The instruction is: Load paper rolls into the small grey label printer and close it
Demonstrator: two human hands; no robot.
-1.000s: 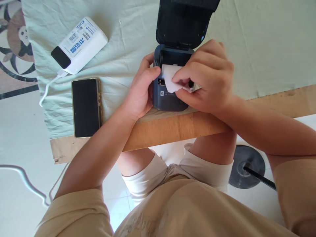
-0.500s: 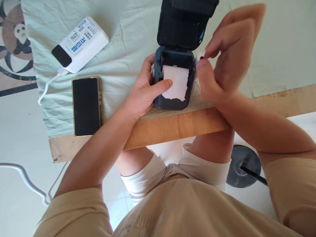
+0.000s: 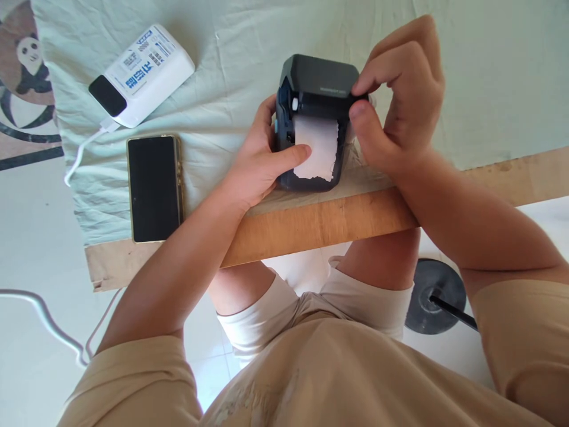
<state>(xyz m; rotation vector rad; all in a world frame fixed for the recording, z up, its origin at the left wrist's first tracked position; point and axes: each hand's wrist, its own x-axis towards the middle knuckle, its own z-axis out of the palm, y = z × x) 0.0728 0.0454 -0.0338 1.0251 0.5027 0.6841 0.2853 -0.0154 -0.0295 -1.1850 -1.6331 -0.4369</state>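
A small dark printer (image 3: pixel 309 184) stands near the table's front edge, its dark lid (image 3: pixel 320 74) partly lowered over the body. White paper (image 3: pixel 317 154) with a torn edge lies across its front. My left hand (image 3: pixel 262 160) grips the printer's left side, the thumb pressing on the paper. At the lid's right corner, my right hand (image 3: pixel 400 101) pinches with thumb and index finger; a small pale thing beside the fingertips is too hidden to name.
A white power bank (image 3: pixel 151 71) with a cable and a dark phone (image 3: pixel 153 190) lie on the green cloth (image 3: pixel 240 47) at left. The wooden table edge (image 3: pixel 311 228) runs above my legs. A round black base (image 3: pixel 435 296) stands on the floor.
The printer's lid has swung down from fully raised to partly lowered. My right hand has moved with it to the lid's right corner. The left hand still holds the body.
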